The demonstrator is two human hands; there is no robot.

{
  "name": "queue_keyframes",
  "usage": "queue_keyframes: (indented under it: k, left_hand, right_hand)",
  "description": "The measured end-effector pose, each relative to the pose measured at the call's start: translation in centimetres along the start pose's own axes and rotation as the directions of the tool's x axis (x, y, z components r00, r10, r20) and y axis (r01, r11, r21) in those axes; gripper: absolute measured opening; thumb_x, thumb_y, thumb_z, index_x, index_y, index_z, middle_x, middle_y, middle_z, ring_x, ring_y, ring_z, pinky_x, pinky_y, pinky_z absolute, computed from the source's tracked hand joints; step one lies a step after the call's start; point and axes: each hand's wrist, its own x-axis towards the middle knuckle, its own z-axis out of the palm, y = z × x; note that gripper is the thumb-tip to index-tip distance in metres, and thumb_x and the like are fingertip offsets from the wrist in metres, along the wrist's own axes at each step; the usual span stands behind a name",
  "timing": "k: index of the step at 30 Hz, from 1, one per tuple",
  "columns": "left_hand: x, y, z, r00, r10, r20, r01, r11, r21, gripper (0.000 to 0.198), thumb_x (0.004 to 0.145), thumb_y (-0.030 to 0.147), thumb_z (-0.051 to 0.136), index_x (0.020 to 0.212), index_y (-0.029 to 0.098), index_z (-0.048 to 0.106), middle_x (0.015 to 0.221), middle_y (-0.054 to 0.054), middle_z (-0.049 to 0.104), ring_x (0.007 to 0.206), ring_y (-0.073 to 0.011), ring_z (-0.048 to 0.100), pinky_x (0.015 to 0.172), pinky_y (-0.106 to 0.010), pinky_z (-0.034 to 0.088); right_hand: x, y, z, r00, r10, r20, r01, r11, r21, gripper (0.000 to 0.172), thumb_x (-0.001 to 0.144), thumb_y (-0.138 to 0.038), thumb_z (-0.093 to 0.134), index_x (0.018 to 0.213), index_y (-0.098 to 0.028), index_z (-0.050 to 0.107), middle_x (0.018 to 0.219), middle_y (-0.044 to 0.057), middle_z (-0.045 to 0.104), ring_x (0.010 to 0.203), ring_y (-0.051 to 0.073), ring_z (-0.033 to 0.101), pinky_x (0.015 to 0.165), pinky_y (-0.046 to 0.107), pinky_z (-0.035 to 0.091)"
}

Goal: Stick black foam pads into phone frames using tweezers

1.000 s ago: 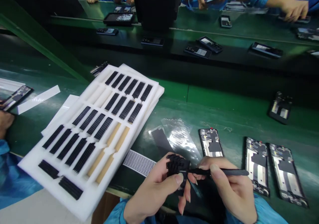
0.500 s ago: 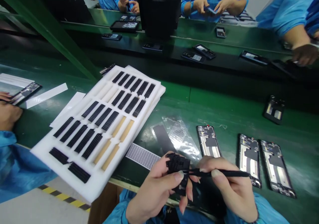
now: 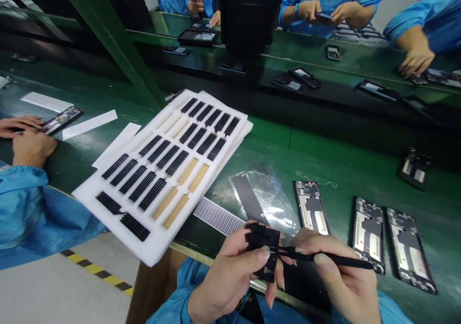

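Note:
At the bench's near edge, my left hand (image 3: 230,271) holds a small black flat part (image 3: 264,269) between thumb and fingers. Dark strip-like pieces (image 3: 257,233) bunch at its upper end; I cannot make out exactly what they are. My right hand (image 3: 342,271) is closed around black tweezers (image 3: 334,258), whose tips reach the part beside my left thumb. Just beyond my hands lie an opened phone (image 3: 311,206) and a clear plastic sheet (image 3: 272,199). A white perforated strip (image 3: 218,216) runs behind my left hand.
To the left, a white foam tray (image 3: 147,249) holds rows of black parts. Two more opened phones (image 3: 369,233) lie at right, another phone piece (image 3: 414,168) farther back. A co-worker's hands (image 3: 32,141) work at far left. A green post (image 3: 115,41) slants behind the tray.
The whole view has shifted, so the bench items sit farther right. My hands keep the same hold on the black part and tweezers. The co-worker's hand at far right has moved left.

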Motion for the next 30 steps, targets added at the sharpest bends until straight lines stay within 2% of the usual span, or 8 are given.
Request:
queue_keyframes:
  k: [6, 10, 12, 15, 18, 20, 23, 30]
  left_hand:
    - [-0.7, 0.2, 0.0, 0.995, -0.045, -0.094, 0.043, 0.999, -0.025, 0.016, 0.090, 0.021, 0.062, 0.102, 0.011, 0.065, 0.076, -0.009, 0.070, 0.053, -0.0136, 0.060, 0.040, -0.020, 0.044]
    - [-2.5, 1.7, -1.8, 0.942, 0.153, -0.299, -0.044, 0.938, 0.343, 0.024, 0.096, 0.029, 0.056, 0.115, 0.014, 0.061, 0.096, -0.010, 0.068, 0.068, -0.0149, 0.061, 0.054, -0.027, 0.053]
    - [-3.6, 2.2, -3.5, 0.878, 0.326, -0.349, 0.009, 0.719, 0.695, 0.032, 0.100, 0.030, 0.049, 0.129, 0.017, 0.053, 0.104, -0.010, 0.068, 0.075, -0.0155, 0.062, 0.072, -0.033, 0.056]
    - [-4.8, 1.7, -6.1, 0.895, 0.410, -0.174, 0.125, 0.143, 0.982, 0.046, 0.098, 0.018, 0.043, 0.144, 0.018, 0.042, 0.125, -0.014, 0.063, 0.106, -0.0235, 0.062, 0.094, -0.041, 0.052]
    - [-5.0, 0.3, -7.1, 0.972, 0.231, 0.036, 0.066, -0.419, 0.906, 0.061, 0.087, 0.000, 0.038, 0.145, 0.014, 0.046, 0.120, -0.014, 0.065, 0.106, -0.0262, 0.060, 0.095, -0.044, 0.050]
    - [-4.6, -0.5, -7.0, 0.989, 0.123, 0.081, 0.018, -0.649, 0.760, 0.065, 0.082, -0.004, 0.038, 0.144, 0.012, 0.048, 0.124, -0.014, 0.065, 0.102, -0.0267, 0.060, 0.091, -0.044, 0.050]
    - [-3.8, -1.0, -6.5, 0.994, 0.006, 0.113, -0.062, -0.802, 0.594, 0.064, 0.084, -0.001, 0.042, 0.147, 0.012, 0.046, 0.151, -0.016, 0.049, 0.101, -0.0279, 0.059, 0.082, -0.044, 0.051]
    - [-3.1, -0.7, -6.8, 0.997, -0.057, 0.053, -0.076, -0.856, 0.511, 0.066, 0.086, 0.005, 0.049, 0.150, 0.021, 0.045, 0.163, -0.011, 0.035, 0.096, -0.0275, 0.059, 0.073, -0.045, 0.049]
  right_hand:
    - [-1.1, -1.3, 0.9, 0.997, -0.038, -0.070, 0.034, 0.998, -0.056, 0.019, 0.099, -0.033, 0.057, 0.102, -0.028, 0.075, 0.081, 0.007, 0.074, 0.078, 0.026, 0.073, 0.070, 0.038, 0.061]
    - [-0.6, -1.1, -0.7, 0.854, -0.011, -0.520, 0.029, 0.999, 0.027, 0.014, 0.094, -0.036, 0.065, 0.090, -0.031, 0.077, 0.077, 0.006, 0.071, 0.068, 0.026, 0.069, 0.068, 0.042, 0.059]
    - [0.0, 0.1, -1.2, 0.818, 0.110, -0.565, -0.096, 0.994, 0.055, 0.014, 0.094, -0.034, 0.066, 0.087, -0.028, 0.076, 0.076, 0.006, 0.070, 0.064, 0.023, 0.068, 0.065, 0.039, 0.059]
    - [0.2, 3.2, 0.1, 0.938, 0.247, -0.244, -0.259, 0.966, -0.015, 0.024, 0.097, -0.038, 0.061, 0.087, -0.021, 0.074, 0.070, 0.007, 0.072, 0.059, 0.022, 0.070, 0.057, 0.034, 0.059]
    - [-0.7, 6.1, 3.1, 0.970, 0.243, -0.029, -0.243, 0.970, 0.001, 0.030, 0.099, -0.042, 0.056, 0.090, -0.018, 0.071, 0.069, 0.006, 0.073, 0.056, 0.019, 0.070, 0.054, 0.030, 0.059]
    - [-1.3, 7.4, 4.6, 0.972, 0.233, -0.021, -0.233, 0.972, -0.005, 0.031, 0.100, -0.042, 0.054, 0.090, -0.017, 0.071, 0.070, 0.005, 0.073, 0.059, 0.018, 0.070, 0.056, 0.029, 0.060]
    - [-1.8, 8.3, 5.1, 0.973, 0.230, -0.016, -0.231, 0.972, -0.038, 0.032, 0.100, -0.042, 0.054, 0.090, -0.017, 0.071, 0.071, 0.005, 0.073, 0.060, 0.017, 0.070, 0.058, 0.029, 0.061]
    - [-2.2, 8.0, 2.8, 0.969, 0.247, -0.012, -0.247, 0.964, -0.095, 0.028, 0.100, -0.038, 0.056, 0.091, -0.017, 0.072, 0.076, 0.007, 0.075, 0.063, 0.018, 0.073, 0.061, 0.028, 0.062]
